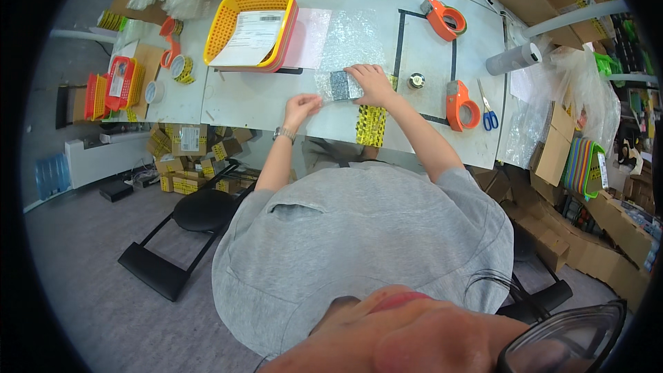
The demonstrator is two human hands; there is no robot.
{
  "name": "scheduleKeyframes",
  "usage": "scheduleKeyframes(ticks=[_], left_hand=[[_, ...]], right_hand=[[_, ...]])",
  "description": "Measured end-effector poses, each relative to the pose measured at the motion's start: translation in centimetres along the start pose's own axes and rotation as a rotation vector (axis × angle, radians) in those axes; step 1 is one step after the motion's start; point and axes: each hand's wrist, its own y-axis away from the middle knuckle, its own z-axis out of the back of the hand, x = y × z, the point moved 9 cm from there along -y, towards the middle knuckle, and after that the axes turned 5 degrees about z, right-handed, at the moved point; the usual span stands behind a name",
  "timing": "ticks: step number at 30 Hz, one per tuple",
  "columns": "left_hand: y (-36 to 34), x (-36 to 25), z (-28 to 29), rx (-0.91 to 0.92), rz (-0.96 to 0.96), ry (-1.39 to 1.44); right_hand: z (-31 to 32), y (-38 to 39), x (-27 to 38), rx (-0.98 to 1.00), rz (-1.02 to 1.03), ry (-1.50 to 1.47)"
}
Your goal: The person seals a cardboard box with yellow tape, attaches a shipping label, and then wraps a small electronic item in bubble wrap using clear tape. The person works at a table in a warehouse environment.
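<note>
A small dark rectangular item [339, 85] lies on clear bubble wrap [324, 88] near the front of the table, partly covered by the wrap. My right hand [371, 84] grips the right side of this bundle, fingers bent over its far edge and the thumb at its near edge. At the bundle's left, my left hand [302, 108] is closed, fingertips pinched together by the wrap's edge. What sits in that pinch is too small to make out. A strip of yellow and black tape [371, 126] hangs over the table's front edge below my right hand.
A yellow basket [289, 10] holding a paper slip stands behind my left hand. More bubble wrap [353, 38] extends behind the bundle. To the right are a small round container [416, 81], orange tape dispensers [461, 106] and blue-handled scissors [489, 119]. A grey cylinder [514, 59] lies farther right.
</note>
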Motion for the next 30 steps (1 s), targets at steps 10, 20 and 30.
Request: scheduleKeyframes(ticks=[10, 20, 30], left_hand=[[2.3, -0.6, 1.1, -0.184, -0.132, -0.079], [-0.3, -7.4, -7.9, 0.236, -0.198, -0.088], [-5.2, -3.2, -14.0, 0.627, 0.28, 0.569]], right_hand=[[-0.1, 0.6, 0.2, 0.047, -0.002, -0.017], [-1.3, 7.1, 4.2, 0.148, -0.005, -0.038], [-1.6, 9.5, 6.0, 0.152, -0.02, -0.055]])
